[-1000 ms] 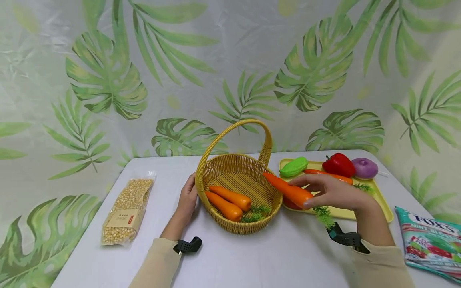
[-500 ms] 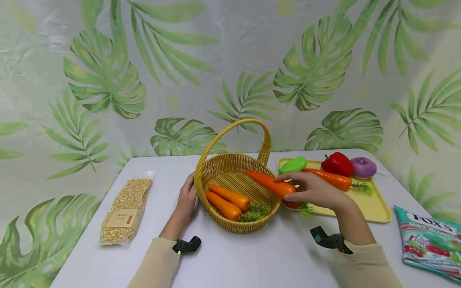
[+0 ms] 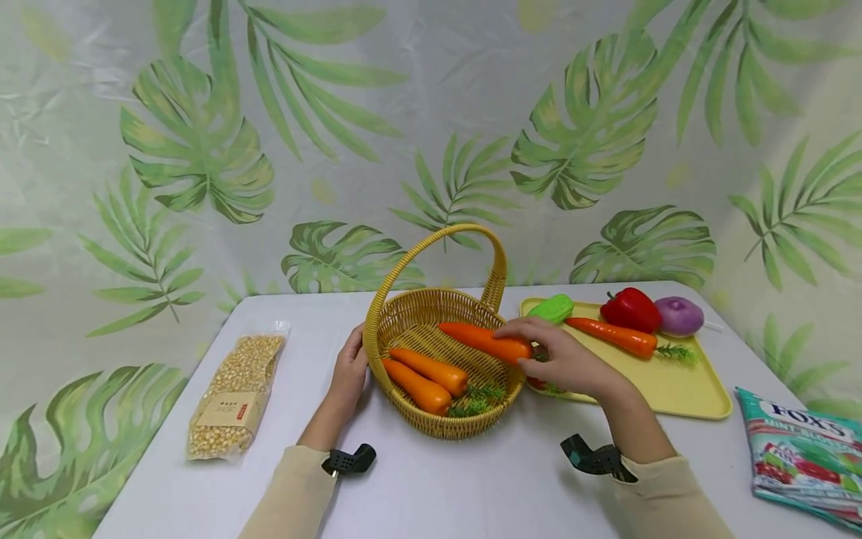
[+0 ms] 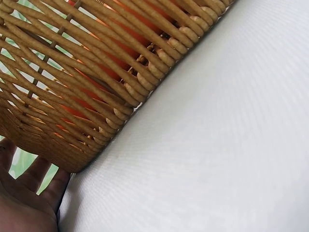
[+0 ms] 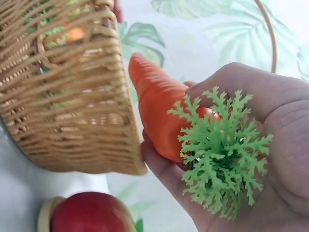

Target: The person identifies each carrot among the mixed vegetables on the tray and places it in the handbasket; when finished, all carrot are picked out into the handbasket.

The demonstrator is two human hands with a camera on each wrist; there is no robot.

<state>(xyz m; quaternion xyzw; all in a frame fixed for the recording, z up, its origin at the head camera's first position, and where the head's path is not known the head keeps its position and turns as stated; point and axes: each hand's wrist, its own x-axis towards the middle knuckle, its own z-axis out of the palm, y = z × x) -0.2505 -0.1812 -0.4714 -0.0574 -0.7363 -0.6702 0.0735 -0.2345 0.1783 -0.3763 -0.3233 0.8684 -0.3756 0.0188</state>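
Note:
In the head view my right hand [image 3: 566, 361] pinches an orange carrot [image 3: 480, 340] over the right side of the wicker basket [image 3: 441, 428]. The carrot's tip points left into the basket. Its green leafy top [image 5: 224, 150] lies against my palm in the right wrist view. My left hand [image 3: 350, 367] rests against the basket's left side, by the foot of its tall handle. Straight fingers [image 4: 57, 186] touch the wicker in the left wrist view; the thumb is hidden. Inside the basket lie two more carrots [image 3: 431, 368], side by side, with their green tops toward the right.
A yellow tray [image 3: 680, 389] on the right holds another carrot [image 3: 616, 337], a green vegetable [image 3: 552, 308], a red pepper [image 3: 631, 309] and a purple onion [image 3: 679, 315]. A round red item [image 5: 91, 215] sits near the basket. Bagged corn kernels [image 3: 236, 397] lie left, a Fox's bag [image 3: 801, 457] right.
My right hand has carried the carrot leftward, from beside the basket's right rim to over its inside. My left hand and the basket have stayed in place.

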